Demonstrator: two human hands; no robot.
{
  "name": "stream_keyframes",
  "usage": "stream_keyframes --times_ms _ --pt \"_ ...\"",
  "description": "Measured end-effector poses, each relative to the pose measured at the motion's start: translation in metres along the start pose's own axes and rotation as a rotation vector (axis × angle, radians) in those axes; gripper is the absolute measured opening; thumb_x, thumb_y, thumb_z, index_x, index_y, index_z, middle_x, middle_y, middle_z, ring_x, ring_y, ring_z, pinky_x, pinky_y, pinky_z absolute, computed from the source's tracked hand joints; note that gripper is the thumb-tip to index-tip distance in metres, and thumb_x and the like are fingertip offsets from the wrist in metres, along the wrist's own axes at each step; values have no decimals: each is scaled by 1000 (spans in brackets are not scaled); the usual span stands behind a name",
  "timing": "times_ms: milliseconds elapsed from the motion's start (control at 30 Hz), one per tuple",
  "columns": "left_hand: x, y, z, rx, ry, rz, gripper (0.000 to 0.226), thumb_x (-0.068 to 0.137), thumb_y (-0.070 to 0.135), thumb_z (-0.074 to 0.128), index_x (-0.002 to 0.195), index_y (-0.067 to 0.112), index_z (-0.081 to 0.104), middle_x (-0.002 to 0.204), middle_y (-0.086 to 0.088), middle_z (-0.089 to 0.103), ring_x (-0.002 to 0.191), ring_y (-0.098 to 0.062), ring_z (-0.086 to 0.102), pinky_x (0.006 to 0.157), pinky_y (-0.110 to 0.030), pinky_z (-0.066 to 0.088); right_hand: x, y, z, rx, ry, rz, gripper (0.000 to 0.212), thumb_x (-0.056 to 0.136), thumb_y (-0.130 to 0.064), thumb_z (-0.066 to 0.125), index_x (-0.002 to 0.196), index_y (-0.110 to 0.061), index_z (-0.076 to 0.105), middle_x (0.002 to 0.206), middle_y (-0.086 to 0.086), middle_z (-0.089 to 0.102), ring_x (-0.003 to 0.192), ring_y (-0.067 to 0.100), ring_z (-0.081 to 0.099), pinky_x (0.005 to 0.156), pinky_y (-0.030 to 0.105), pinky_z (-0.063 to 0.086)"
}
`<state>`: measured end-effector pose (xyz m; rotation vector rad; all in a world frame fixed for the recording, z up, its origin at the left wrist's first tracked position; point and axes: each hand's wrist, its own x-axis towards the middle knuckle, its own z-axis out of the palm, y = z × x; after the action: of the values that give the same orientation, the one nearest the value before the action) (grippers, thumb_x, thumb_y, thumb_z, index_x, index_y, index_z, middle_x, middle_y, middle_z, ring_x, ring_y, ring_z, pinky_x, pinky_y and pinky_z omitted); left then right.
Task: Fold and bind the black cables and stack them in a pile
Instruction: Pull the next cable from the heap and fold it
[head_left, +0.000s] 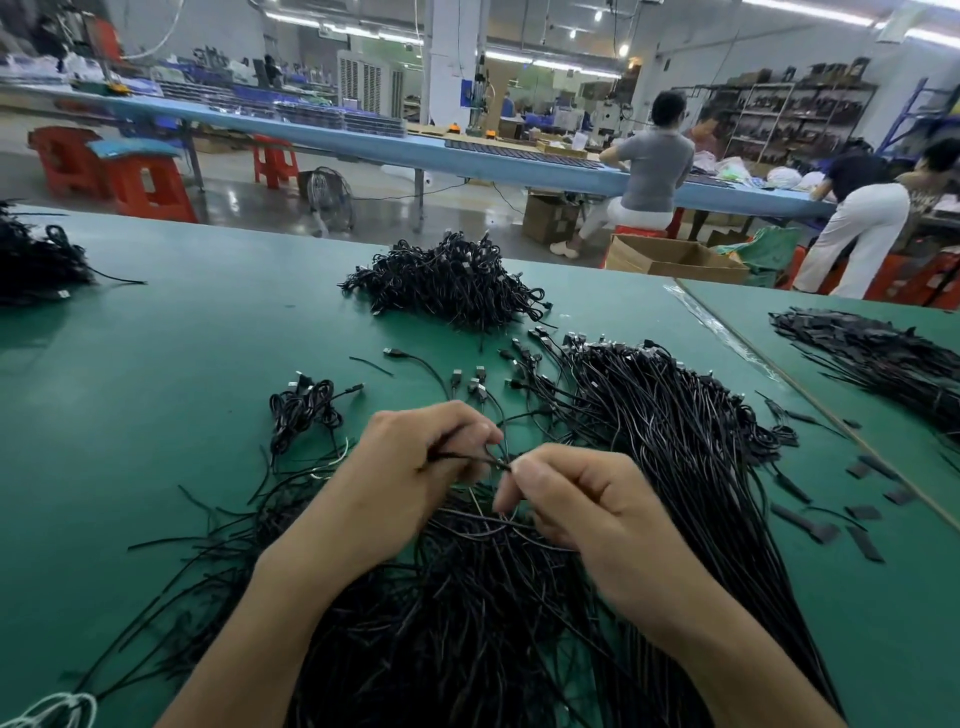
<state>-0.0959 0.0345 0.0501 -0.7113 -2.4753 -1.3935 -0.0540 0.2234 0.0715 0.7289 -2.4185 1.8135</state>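
Two bare hands meet low in the middle of the head view. The left hand (410, 467) has its fingers curled and pinches a thin black cable (467, 458), and the right hand (576, 499) pinches the same cable just beside it, fingers curled in too, so both are gripping that one strand. It sits right between the fingertips, held above a loose spread of long black cables (649, 415) that fans out under both forearms and off to the right, plug ends pointing away from the person. All of this lies on a green table mat (156, 364). Farther back, near the table's far edge, there's a heaped pile of bound black cables (447, 283), well apart from the hands. Left of the hands is a small coiled black cable bundle (304, 408) lying on its own, and another dark heap of cables (36, 260) sits at the far left edge. On the right, past a seam in the mat, is a long heap of flat black strips (872, 353), with a few loose black strips (862, 512) scattered nearer — can't tell what they're made of. A bit of white cord (57, 712) shows in the bottom left corner. Behind the table: a long blue workbench (467, 156), red plastic stools (150, 187), an open cardboard box (670, 257), a seated person in a grey top (654, 166) and a person in white trousers (862, 228) leaning over the bench.
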Motion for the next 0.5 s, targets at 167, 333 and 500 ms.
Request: stream_keyframes --times_ms 167,333,500 --pt "-6 17 13 -256 -256 -65 44 86 66 57 75 23 61 53 10 44 48 -6 37 45 -19 30 3 2 -20 250 351 -13 27 85 -46 57 76 -27 74 54 -5 43 53 11 36 54 30 34" --pt "-13 42 23 -748 -535 -126 58 99 61 33 66 20 58 53 -1 29 44 -11 27 43 -17 27 -1 17 -18 339 275 84 26 80 -46 61 73 -24 73 60 7 48 57 16 44 59 34 41" --pt "-13 45 24 -918 -593 -207 47 103 50 40 78 17 61 56 7 27 45 -8 24 41 -18 25 -6 33 -9 205 248 103 34 89 -49 64 75 -19 73 68 23 54 65 26 50 61 40 45"
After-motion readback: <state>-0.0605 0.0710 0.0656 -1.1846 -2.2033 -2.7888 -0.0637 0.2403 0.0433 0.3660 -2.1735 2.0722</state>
